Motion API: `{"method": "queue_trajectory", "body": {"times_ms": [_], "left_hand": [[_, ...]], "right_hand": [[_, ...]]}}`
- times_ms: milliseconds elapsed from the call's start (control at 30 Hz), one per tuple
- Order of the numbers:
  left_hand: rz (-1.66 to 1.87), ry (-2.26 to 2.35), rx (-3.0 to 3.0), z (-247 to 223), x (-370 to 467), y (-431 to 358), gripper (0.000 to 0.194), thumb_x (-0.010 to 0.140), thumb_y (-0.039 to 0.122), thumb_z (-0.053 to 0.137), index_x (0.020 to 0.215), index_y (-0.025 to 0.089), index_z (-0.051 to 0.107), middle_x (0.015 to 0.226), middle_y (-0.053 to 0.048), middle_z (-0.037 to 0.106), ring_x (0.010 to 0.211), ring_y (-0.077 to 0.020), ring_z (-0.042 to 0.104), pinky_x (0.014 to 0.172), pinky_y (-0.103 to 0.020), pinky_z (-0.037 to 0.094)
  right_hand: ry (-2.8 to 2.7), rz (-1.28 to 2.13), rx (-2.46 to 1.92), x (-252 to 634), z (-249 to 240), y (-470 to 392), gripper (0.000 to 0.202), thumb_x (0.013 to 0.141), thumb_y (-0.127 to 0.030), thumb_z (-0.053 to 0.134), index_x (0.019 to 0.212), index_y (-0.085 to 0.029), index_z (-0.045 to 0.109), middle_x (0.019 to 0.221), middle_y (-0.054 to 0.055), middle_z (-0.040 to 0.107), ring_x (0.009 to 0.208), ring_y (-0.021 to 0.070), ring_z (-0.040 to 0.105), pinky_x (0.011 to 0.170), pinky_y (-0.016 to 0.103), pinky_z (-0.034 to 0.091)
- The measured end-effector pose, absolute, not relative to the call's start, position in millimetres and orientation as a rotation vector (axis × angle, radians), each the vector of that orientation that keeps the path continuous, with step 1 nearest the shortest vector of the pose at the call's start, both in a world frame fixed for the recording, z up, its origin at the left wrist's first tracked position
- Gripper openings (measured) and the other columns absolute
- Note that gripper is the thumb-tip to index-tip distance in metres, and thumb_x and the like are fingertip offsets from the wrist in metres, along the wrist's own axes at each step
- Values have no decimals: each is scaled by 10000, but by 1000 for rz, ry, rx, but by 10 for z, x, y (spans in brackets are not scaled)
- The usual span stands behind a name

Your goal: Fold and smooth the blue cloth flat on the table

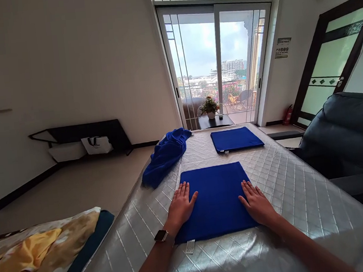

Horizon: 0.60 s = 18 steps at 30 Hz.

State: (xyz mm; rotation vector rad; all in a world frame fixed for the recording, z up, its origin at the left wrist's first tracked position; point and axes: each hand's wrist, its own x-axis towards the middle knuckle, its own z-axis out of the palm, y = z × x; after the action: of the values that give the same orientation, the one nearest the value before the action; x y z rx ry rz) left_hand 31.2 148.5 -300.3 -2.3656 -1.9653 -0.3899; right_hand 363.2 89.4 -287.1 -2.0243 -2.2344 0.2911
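A blue cloth folded into a flat rectangle lies on the quilted silver mattress, a white tag sticking out at its near edge. My left hand rests flat on its left side, fingers spread, with a watch on the wrist. Across from it, my right hand lies flat on the right side of the same cloth, fingers extended. Farther back is a second folded blue cloth, also with a tag. A crumpled blue cloth sits at the mattress's far left edge.
Patterned bedding is at the lower left. A black armchair stands on the right. Beyond the mattress, a potted plant sits on a small dark table before sliding glass doors. A white bag is by the left wall.
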Motion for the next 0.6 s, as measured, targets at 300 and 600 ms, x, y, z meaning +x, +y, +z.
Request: {"method": "queue_trajectory", "body": {"times_ms": [300, 600], "left_hand": [[-386, -1949, -2329, -3002, 317, 1482, 753, 1036, 594, 260, 1565, 68, 362, 1640, -190, 338, 1540, -282, 278, 1256, -486, 265], [-341, -1807, -2403, -2791, 681, 1377, 657, 1047, 521, 277, 1583, 149, 361, 1611, -145, 416, 1518, -288, 335, 1242, -508, 304]], "right_hand": [[-2227, 352, -1997, 3672, -2845, 880, 709, 1049, -520, 188, 1637, -125, 150, 1700, 24, 96, 1576, 185, 53, 1279, 407, 54], [-2197, 426, -1957, 3675, -2782, 848, 711, 1045, -517, 177, 1639, -127, 154, 1696, 27, 85, 1576, 191, 42, 1278, 414, 54]]}}
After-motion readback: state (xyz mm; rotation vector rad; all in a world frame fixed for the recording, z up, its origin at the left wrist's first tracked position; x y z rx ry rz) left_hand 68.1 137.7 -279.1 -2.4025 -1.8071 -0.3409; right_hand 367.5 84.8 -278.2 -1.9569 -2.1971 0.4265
